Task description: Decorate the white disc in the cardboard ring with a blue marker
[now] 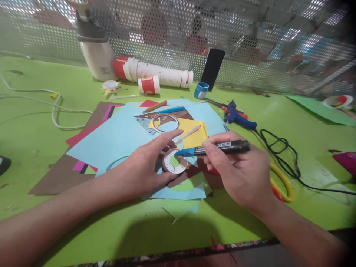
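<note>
Between the thumb and fingers of my left hand (141,167) is a small round white disc (167,163) with a green centre, dark dividing lines and blue dots in some sections. My right hand (239,170) grips a blue marker (222,148) with a black rear end. Its blue tip reaches the upper part of the disc. Beneath both hands lie light blue paper sheets (97,144) and cut scraps. Just beyond the disc are a roll of tape (166,123), a pale pencil-like stick (191,129) and yellow paper (191,138).
Stacked paper cups (164,74) lie beside a pressure sprayer (97,55) along the perforated metal screen. A phone (213,68) leans there behind a blue paint jar (201,90). On the right are a blue glue gun (237,116), its black cord (278,148) and yellow-handled scissors (286,185).
</note>
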A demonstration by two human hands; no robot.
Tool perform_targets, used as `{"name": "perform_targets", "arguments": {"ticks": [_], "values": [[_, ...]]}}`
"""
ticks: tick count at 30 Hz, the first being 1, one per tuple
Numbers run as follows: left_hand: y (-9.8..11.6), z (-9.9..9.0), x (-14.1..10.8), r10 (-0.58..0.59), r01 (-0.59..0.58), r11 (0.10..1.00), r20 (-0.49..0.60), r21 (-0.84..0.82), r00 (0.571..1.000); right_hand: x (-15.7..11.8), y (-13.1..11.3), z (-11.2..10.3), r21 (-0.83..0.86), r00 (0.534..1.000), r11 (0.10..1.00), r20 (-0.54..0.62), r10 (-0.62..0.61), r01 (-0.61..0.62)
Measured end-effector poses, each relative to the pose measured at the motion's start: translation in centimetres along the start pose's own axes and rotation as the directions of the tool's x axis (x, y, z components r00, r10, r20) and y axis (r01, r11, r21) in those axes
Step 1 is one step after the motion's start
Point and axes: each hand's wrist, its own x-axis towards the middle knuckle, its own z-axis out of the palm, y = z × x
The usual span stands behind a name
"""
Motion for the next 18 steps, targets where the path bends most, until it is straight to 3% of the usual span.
{"name": "perform_targets", "arguments": {"ticks": [18], "values": [[0.36, 0.02, -0.01, -0.003, 0.003, 1.000, 0.001, -0.003, 1.000, 0.24, -0.18, 0.20, 0.012, 1.000, 1.000, 0.016, 0.009, -0.010]]}}
